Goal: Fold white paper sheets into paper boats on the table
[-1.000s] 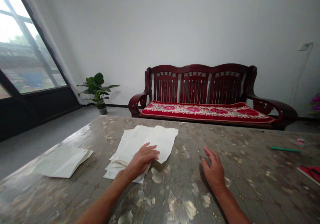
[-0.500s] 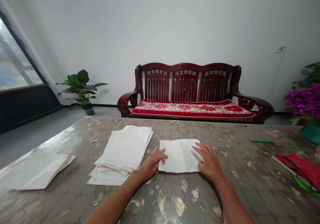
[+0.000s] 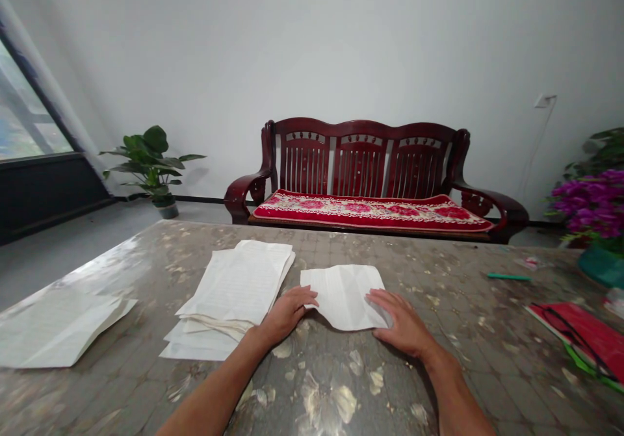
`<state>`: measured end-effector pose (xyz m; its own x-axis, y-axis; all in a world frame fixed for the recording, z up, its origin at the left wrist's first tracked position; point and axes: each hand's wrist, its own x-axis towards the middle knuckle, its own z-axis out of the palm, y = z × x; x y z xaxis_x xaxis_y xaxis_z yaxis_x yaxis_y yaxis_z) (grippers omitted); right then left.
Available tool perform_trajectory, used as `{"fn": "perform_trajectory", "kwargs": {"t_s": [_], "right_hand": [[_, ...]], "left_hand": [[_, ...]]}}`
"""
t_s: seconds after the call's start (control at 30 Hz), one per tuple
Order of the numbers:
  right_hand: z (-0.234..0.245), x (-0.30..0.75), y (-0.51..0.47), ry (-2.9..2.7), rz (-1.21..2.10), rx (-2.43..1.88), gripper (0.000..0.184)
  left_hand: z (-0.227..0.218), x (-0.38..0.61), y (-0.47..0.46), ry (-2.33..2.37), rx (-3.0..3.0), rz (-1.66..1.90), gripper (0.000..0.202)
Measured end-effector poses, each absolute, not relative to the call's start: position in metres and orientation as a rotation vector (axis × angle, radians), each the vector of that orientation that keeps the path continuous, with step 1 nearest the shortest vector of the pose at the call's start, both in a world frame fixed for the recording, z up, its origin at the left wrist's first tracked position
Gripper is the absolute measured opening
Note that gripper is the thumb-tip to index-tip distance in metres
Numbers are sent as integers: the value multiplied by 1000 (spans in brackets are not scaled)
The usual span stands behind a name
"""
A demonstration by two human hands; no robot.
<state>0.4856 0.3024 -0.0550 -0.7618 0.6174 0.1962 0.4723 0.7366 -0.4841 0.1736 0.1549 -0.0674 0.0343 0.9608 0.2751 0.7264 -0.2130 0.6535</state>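
A creased white sheet of paper (image 3: 344, 296) lies flat on the mottled glass-topped table (image 3: 341, 247) between my hands. My left hand (image 3: 287, 316) rests on the table, its fingertips at the sheet's left edge. My right hand (image 3: 402, 324) lies flat over the sheet's lower right corner. Just left of my left hand sits a stack of lined paper (image 3: 234, 286), its lower sheets bent and uneven. Farther left lies a separate folded paper (image 3: 58, 329).
A red folder with black glasses on it (image 3: 575, 332) and a green pen (image 3: 508, 277) lie on the table's right side. Beyond the far table edge stands a dark wooden bench with a red cushion (image 3: 370, 212). Purple flowers (image 3: 592, 202) rise at right.
The top sheet has moved off the stack to the right, between my hands. My right hand has come onto its corner, and the sheet now buckles slightly. The view has swung left.
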Motion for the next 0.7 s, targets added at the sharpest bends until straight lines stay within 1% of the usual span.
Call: {"fn": "perform_trajectory", "kwargs": {"t_s": [0.07, 0.2, 0.33, 0.4, 0.47, 0.63, 0.7], "right_hand": [[-56, 486, 304, -2572, 566, -808, 66], [-60, 488, 309, -2515, 557, -756, 54], [-66, 490, 314, -2482, 659, -728, 34], [-69, 491, 316, -2454, 748, -712, 27], [-71, 493, 319, -2417, 827, -691, 27], [-72, 496, 321, -2358, 931, -705, 39], [-70, 497, 321, -2359, 946, -724, 40]], "left_hand": [[-68, 169, 154, 1679, 1947, 977, 25], [-66, 164, 152, 1649, 1882, 982, 26], [-63, 162, 150, 1644, 1872, 965, 25], [-62, 162, 149, 1645, 1878, 959, 25], [-62, 161, 148, 1653, 1880, 948, 26], [-59, 162, 146, 1742, 1834, 903, 30], [-57, 163, 145, 1800, 1804, 891, 31]]}}
